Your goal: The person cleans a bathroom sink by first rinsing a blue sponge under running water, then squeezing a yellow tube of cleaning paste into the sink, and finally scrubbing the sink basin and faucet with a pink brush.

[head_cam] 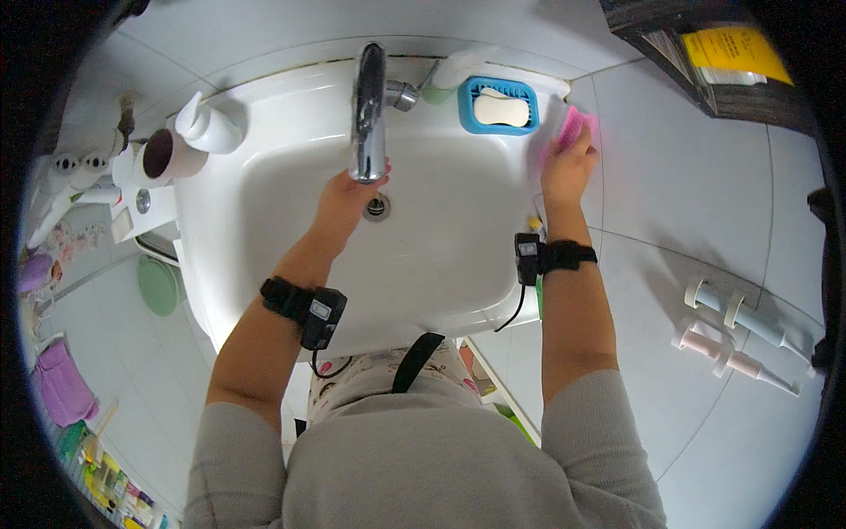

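Observation:
Before me is a white ceramic washbasin [436,244] with a chrome faucet [369,119] at its back and a round drain [377,208]. My left hand [350,198] is inside the basin beneath the faucet's spout, which hides part of the fingers; whether it holds anything cannot be seen. At the basin's right rim my right hand [570,165] has its fingers on a pink object [574,125], perhaps a brush or cloth, which is partly blurred. Left of that hand, a bar of white soap [500,109] lies in a blue soap dish [468,109] on the back ledge.
A white pump bottle [211,129] and a cup [173,155] stand at the back left. A dark shelf [733,106] juts out at the upper right. Two electric toothbrushes [747,317] [733,360] hang on the right wall. Tiled walls enclose the basin.

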`<state>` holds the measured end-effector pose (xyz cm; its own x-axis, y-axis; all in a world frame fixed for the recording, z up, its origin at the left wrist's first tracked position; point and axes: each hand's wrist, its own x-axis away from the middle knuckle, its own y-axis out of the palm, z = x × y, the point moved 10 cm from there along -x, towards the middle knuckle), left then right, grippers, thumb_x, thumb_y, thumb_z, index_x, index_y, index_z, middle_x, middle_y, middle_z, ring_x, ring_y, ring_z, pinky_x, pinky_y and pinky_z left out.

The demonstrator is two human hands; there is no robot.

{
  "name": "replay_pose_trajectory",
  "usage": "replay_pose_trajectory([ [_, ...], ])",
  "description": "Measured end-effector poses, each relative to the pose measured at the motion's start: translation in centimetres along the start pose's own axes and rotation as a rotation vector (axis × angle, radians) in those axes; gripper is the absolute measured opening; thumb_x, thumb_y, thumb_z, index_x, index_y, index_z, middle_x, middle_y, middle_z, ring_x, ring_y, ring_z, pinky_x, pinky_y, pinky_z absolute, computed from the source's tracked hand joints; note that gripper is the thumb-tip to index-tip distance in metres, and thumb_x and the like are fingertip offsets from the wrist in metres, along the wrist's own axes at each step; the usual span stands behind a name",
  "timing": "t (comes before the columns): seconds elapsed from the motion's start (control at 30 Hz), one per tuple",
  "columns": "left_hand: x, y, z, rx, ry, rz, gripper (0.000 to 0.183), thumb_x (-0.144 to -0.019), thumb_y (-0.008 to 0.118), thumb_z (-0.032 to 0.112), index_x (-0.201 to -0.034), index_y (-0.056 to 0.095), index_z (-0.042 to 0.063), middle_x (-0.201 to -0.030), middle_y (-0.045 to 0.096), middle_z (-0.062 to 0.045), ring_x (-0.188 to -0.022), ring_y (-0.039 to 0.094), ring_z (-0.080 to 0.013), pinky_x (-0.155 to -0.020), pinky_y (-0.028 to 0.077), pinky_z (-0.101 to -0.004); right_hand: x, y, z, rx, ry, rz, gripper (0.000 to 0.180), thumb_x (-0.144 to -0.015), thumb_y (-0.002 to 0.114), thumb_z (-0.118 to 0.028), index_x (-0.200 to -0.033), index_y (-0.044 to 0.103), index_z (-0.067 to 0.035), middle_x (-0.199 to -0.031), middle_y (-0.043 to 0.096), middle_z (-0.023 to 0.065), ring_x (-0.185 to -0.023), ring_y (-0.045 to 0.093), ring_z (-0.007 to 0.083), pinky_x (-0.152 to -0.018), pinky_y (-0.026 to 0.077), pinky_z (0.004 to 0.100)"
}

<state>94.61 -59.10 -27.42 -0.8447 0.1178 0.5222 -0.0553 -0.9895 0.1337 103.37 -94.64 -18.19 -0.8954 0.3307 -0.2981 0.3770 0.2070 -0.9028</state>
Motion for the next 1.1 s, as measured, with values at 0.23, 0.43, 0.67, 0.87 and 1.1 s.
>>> replay_pose_trajectory([
  [0.23,0.1,2.5,0.9,0.067,-0.001,-0.071,0.039,-0.1,0.051,0.031,-0.127,0.057,0.004,-0.121,0.064,-0.011,-0.114,0.06,-0.0205,-0.099,0.044,-0.0325,-0.5,2.7,1.4,0.027,0.128,-0.29,0.069,-0.075,0.078,-0.035,-0.121,0.046,0.005,-0.099,0.065,0.0288,-0.095,0.065,0.042,-0.084,0.052,0.0441],
  [0.43,-1.1,2.8,0.5,0.167,0.016,-0.068,0.038,-0.1,0.052,0.031,-0.125,0.058,0.004,-0.119,0.065,-0.011,-0.111,0.061,-0.0206,-0.095,0.047,-0.0313,2.8,2.9,0.3,-0.022,0.238,-0.382,0.066,-0.076,0.079,-0.035,-0.112,0.044,0.008,-0.097,0.067,0.0275,-0.092,0.066,0.0425,-0.082,0.054,0.0442],
  [0.67,-2.7,2.0,1.0,0.26,0.061,-0.024,0.043,-0.099,0.051,0.035,-0.125,0.057,0.0,-0.119,0.064,-0.014,-0.112,0.061,-0.0231,-0.098,0.047,-0.0344,10.1,2.6,-2.7,-0.197,0.267,-0.418,0.062,-0.077,0.078,-0.034,-0.113,0.047,0.005,-0.101,0.065,0.0276,-0.089,0.066,0.0414,-0.079,0.054,0.0449],
  [0.87,-2.6,1.1,1.6,0.131,0.099,-0.021,0.045,-0.1,0.05,0.037,-0.126,0.056,0.0,-0.12,0.064,-0.014,-0.113,0.06,-0.0235,-0.101,0.045,-0.0351,22.9,10.0,-7.9,-1.168,0.903,-0.974,0.046,-0.088,0.069,-0.032,-0.117,0.052,0.0,-0.103,0.065,0.0136,-0.091,0.066,0.0235,-0.079,0.055,0.0356],
  [1.1,1.5,2.6,4.1,-0.419,0.458,-0.02,0.06,-0.102,0.042,0.04,-0.148,0.029,0.004,-0.147,0.039,-0.019,-0.133,0.041,-0.0326,-0.111,0.032,-0.0415,20.7,11.6,-17.3,-1.978,1.087,-1.094,0.035,-0.094,0.061,-0.035,-0.114,0.056,-0.006,-0.098,0.065,0.0036,-0.087,0.063,0.0145,-0.081,0.053,0.0316],
])
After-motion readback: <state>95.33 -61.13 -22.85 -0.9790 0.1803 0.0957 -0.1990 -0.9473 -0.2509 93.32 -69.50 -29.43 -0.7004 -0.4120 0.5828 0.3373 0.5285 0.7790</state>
